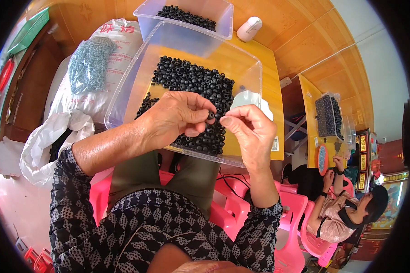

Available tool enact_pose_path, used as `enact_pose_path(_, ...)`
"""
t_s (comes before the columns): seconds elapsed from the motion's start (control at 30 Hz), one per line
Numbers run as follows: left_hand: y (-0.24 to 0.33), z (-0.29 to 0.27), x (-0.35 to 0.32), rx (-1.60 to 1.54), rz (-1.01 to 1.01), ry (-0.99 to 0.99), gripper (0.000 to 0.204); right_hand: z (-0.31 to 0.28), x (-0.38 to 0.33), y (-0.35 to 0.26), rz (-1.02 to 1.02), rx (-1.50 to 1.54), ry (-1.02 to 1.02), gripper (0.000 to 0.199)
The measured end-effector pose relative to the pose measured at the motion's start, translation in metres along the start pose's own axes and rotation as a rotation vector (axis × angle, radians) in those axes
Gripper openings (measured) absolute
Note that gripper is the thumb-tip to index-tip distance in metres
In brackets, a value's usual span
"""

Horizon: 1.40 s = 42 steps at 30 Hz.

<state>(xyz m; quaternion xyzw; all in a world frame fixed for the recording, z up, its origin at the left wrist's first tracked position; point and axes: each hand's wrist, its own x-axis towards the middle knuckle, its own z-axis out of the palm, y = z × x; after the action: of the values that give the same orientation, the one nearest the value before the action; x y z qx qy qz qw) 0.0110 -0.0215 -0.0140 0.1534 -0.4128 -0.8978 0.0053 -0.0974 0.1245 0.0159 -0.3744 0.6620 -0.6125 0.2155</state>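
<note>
My left hand (180,113) pinches a small black round piece with a hole (210,115), like a bead, between thumb and forefinger. Close beside it, my right hand (253,129) has its thumb and forefinger pressed together; whatever is between them is too small to make out. Both hands are above a large clear plastic bin (116,98) on a yellow table. A heap of similar black pieces (191,75) covers much of its bottom, partly hidden by my hands.
Behind stands another clear bin (182,34) of black pieces, with a white bottle-like object (249,29) beside it. On the left, a bag of bluish-grey bits (91,63) rests on a white sack (123,41). A person (337,209) sits at another table to the right.
</note>
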Motion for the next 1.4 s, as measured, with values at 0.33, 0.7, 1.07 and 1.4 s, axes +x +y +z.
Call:
enact_pose_path(0.33, -0.011, -0.005, 0.004, -0.273, 0.161, 0.091, 0.015, 0.034, 0.000, 0.011, -0.737, -0.635, 0.003, 0.024)
enact_pose_path(0.7, -0.017, 0.006, -0.002, -0.510, 0.211, 0.083, 0.014, 0.055, 0.007, 0.027, -0.944, -1.084, 0.130, 0.014)
enact_pose_path(1.07, -0.027, 0.004, 0.008, -0.562, 0.219, 0.045, 0.012, 0.060, 0.011, 0.025, -0.853, -1.042, 0.265, 0.017)
enact_pose_path(1.4, -0.022, 0.003, -0.002, -0.538, 0.246, 0.033, 0.016, 0.067, 0.003, 0.025, -0.854, -1.064, 0.277, 0.015)
